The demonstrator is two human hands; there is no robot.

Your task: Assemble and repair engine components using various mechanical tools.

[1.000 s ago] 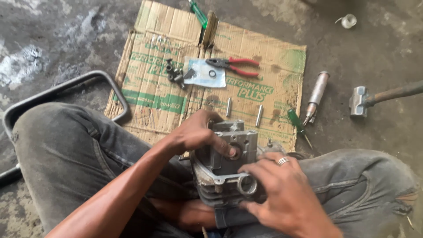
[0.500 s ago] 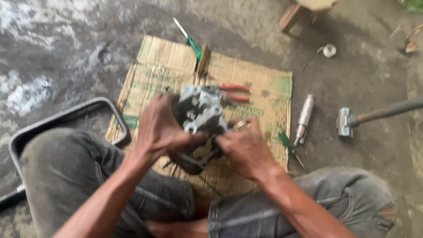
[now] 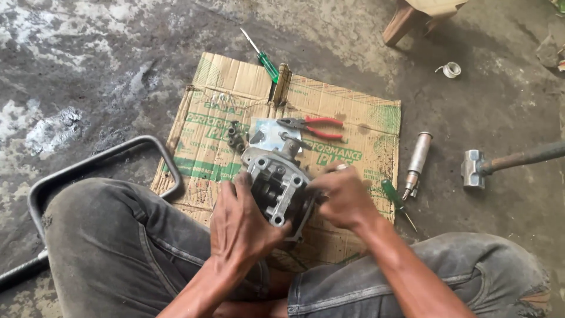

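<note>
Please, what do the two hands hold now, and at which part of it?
Both hold one grey metal engine part. The left hand has its grip on the lower left side, the right hand on the right edge.

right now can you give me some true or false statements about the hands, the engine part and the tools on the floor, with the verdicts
1. Both hands grip the metal engine part. True: the left hand and the right hand hold it from either side.
2. The red-handled pliers lie on the bare concrete. False: they lie on the cardboard sheet.
3. A green-handled screwdriver lies at the far edge of the cardboard. True.
4. The hammer rests on the cardboard. False: it lies on the concrete floor to the right, off the cardboard.
5. The engine part lies flat on the floor, untouched. False: it is held up above the cardboard.
</note>
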